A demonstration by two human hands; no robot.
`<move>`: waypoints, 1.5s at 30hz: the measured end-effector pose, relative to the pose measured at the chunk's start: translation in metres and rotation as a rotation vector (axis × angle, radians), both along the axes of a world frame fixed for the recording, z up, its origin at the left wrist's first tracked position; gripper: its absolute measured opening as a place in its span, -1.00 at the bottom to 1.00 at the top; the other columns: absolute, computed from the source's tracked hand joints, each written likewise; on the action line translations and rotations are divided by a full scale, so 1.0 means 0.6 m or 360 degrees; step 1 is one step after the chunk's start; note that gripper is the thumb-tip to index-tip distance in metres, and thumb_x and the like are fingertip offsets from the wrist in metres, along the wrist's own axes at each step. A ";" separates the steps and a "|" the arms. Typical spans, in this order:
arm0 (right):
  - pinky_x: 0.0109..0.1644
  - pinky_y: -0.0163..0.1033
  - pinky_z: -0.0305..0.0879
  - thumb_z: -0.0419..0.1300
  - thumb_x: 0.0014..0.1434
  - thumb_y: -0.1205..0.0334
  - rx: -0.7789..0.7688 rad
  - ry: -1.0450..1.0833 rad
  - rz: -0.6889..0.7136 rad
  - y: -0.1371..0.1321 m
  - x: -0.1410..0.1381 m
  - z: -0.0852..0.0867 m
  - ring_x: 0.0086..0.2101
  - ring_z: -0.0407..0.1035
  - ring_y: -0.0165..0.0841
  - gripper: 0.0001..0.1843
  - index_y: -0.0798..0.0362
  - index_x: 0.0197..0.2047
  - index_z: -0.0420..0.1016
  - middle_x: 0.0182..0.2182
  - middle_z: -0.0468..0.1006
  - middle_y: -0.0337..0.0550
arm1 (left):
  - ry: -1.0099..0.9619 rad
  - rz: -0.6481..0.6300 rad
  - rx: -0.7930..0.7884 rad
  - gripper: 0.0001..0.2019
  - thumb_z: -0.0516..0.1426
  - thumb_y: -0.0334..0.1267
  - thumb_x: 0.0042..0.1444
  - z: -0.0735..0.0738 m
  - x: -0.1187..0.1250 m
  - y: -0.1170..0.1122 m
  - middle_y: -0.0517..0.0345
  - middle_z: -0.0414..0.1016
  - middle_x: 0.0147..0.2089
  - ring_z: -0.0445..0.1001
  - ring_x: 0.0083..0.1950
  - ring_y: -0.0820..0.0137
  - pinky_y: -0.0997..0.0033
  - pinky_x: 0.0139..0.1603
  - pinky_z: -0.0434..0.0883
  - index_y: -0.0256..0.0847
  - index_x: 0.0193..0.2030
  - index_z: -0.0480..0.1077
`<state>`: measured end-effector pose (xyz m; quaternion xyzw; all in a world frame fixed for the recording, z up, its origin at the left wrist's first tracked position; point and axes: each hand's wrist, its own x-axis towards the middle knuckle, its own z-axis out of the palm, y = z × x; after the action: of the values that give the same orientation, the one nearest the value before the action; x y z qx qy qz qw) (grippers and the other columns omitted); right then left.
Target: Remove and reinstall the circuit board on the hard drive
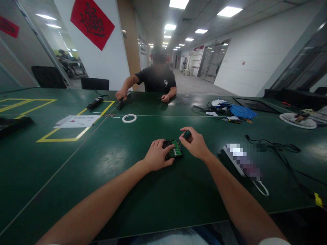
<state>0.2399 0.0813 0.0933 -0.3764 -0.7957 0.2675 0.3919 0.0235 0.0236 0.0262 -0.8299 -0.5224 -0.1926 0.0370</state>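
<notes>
My left hand (158, 154) rests on the green table (107, 170), fingers closed over a small green circuit board (174, 149) with a black part, holding it flat against the tabletop. My right hand (195, 143) hovers just right of the board and pinches a small dark, rounded object (187, 134) between thumb and fingertips, right above the board's far corner. What that small object is I cannot make out.
A person in a black shirt (158, 80) sits across the table, one hand on a dark tool (121, 102). A white tape ring (129, 118), paper sheet (76, 120), blue tray (242, 111), a blurred device with cables (245, 160) and a white fan guard (297, 120) lie around.
</notes>
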 end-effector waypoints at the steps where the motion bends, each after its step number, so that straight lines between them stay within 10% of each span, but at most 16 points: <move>1: -0.29 -0.22 0.30 0.25 0.23 0.03 -0.0013 0.0011 -0.0012 0.002 0.000 -0.003 -0.44 0.37 -0.37 -0.64 -0.08 0.06 0.41 -0.27 0.58 -0.19 | 0.0003 -0.0002 0.0004 -0.35 0.24 0.10 0.13 0.000 0.000 0.000 -0.14 0.24 0.26 0.22 0.29 -0.08 -0.13 0.27 0.22 0.02 0.34 0.33; 16: -0.09 -0.17 0.31 0.18 0.30 0.02 0.0455 0.0058 -0.0772 0.024 0.050 0.015 -0.26 0.45 -0.25 -0.78 -0.03 -0.12 0.43 -0.27 0.57 -0.11 | -0.0008 -0.0003 -0.0032 -0.35 0.21 0.14 0.16 -0.003 -0.001 0.001 -0.11 0.21 0.30 0.19 0.32 -0.10 -0.17 0.31 0.18 0.06 0.36 0.30; 22: -0.15 -0.22 0.27 0.23 0.21 0.26 0.0035 -0.0932 -0.0311 0.083 0.086 -0.045 -0.25 0.47 -0.24 -0.92 0.02 -0.31 0.55 -0.30 0.62 -0.09 | -0.0005 0.0147 -0.0035 -0.38 0.15 0.18 0.20 -0.005 0.010 0.001 -0.14 0.21 0.29 0.19 0.31 -0.11 -0.19 0.27 0.19 0.04 0.35 0.31; 30: -0.09 -0.25 0.29 0.30 0.17 0.22 0.0025 -0.1075 -0.0228 0.088 0.075 -0.079 -0.18 0.50 -0.26 -0.92 -0.02 -0.25 0.62 -0.24 0.65 -0.13 | 0.0004 0.0159 0.0018 -0.39 0.20 0.14 0.16 -0.006 0.013 0.001 -0.14 0.21 0.30 0.21 0.29 -0.10 -0.17 0.26 0.20 0.02 0.32 0.34; 38: -0.12 -0.23 0.30 0.25 0.22 0.23 0.0015 -0.1101 -0.0203 0.076 0.063 -0.071 -0.21 0.49 -0.25 -0.90 0.02 -0.25 0.61 -0.24 0.64 -0.06 | -0.0019 0.0144 -0.0010 -0.37 0.16 0.18 0.19 -0.009 0.009 0.003 -0.15 0.20 0.30 0.20 0.31 -0.11 -0.20 0.27 0.19 0.03 0.35 0.31; 45: -0.05 -0.19 0.30 0.19 0.27 0.21 0.0139 -0.0882 0.0302 0.028 0.028 -0.036 -0.18 0.46 -0.26 -0.86 0.01 -0.20 0.58 -0.20 0.61 -0.10 | -0.0016 0.0137 -0.0025 -0.37 0.16 0.17 0.19 -0.006 0.008 0.002 -0.14 0.21 0.28 0.20 0.29 -0.10 -0.18 0.26 0.20 0.03 0.35 0.31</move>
<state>0.2566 0.0981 0.0717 -0.3417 -0.9149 0.1555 0.1486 0.0285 0.0248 0.0225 -0.8058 -0.5594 -0.1907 0.0361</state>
